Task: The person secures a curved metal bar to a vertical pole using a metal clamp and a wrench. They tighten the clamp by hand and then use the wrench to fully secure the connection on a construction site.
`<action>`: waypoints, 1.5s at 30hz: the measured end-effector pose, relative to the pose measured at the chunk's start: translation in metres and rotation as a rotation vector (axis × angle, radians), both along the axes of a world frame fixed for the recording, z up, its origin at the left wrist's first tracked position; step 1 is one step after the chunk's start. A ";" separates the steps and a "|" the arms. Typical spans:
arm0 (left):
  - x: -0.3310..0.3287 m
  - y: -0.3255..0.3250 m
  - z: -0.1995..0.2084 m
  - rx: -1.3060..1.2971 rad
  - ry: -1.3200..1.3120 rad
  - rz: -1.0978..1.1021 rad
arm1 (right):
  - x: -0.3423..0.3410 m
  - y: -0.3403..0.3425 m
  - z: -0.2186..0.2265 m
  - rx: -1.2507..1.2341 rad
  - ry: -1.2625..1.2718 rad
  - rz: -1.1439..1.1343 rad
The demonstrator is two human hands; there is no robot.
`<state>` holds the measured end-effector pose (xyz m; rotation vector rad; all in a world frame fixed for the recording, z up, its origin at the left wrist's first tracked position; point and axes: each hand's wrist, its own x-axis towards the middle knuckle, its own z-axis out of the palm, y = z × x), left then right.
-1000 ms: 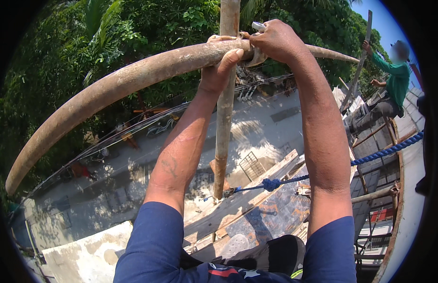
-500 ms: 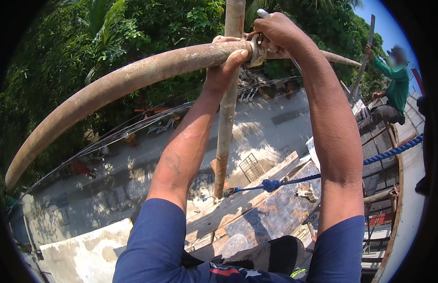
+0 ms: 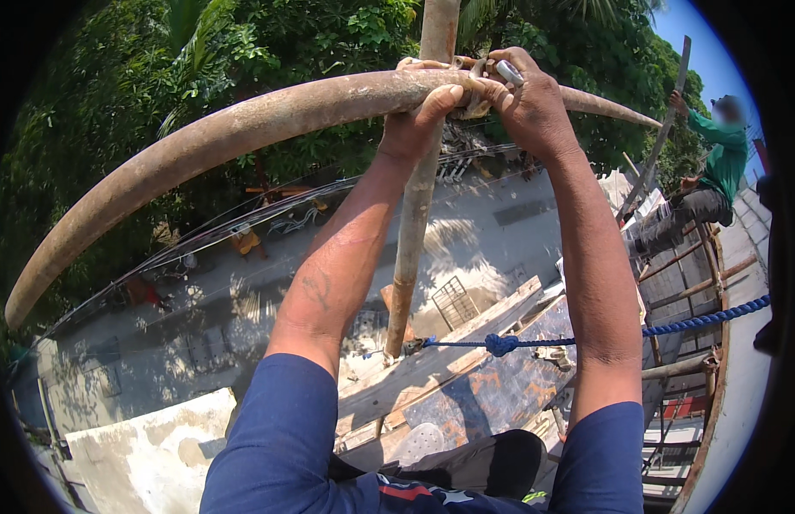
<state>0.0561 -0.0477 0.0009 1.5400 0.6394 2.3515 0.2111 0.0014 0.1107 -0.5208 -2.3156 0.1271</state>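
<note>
A long rusty scaffold pipe (image 3: pixel 243 120), bowed by the lens, runs crosswise and meets an upright scaffold pipe (image 3: pixel 412 223). A metal clamp (image 3: pixel 478 106) sits around the crosswise pipe at their crossing, partly covered by my fingers. My left hand (image 3: pixel 423 116) is wrapped round the crosswise pipe just left of the clamp, thumb in front. Right beside the clamp, my right hand (image 3: pixel 536 104) is closed on a silver metal tool with a rounded tubular end (image 3: pixel 509 73). The rest of that tool is hidden in my grip.
A blue rope (image 3: pixel 603 337) with a knot stretches from the upright pipe's foot to the right. Wooden planks (image 3: pixel 440 355) and a stained board (image 3: pixel 492 385) lie below me. A co-worker in green (image 3: pixel 725 163) holds a pole at far right. Cables (image 3: pixel 218 230) cross above the street.
My right hand has dropped lower and turned, bringing the tool's silver end down close to the clamp. My left hand keeps its hold on the pipe. The co-worker's pole has shifted slightly.
</note>
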 end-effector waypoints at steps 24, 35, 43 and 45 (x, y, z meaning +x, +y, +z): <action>0.004 -0.004 -0.002 -0.030 -0.065 -0.080 | -0.006 -0.003 -0.025 0.065 0.262 0.007; 0.010 -0.004 -0.002 -0.009 -0.154 -0.074 | -0.005 0.002 -0.027 0.109 0.202 -0.008; 0.007 -0.003 -0.004 -0.058 -0.190 -0.098 | -0.012 0.011 -0.017 0.061 -0.008 -0.232; 0.007 -0.003 -0.004 -0.089 -0.189 -0.071 | -0.011 0.006 -0.017 0.072 0.045 -0.150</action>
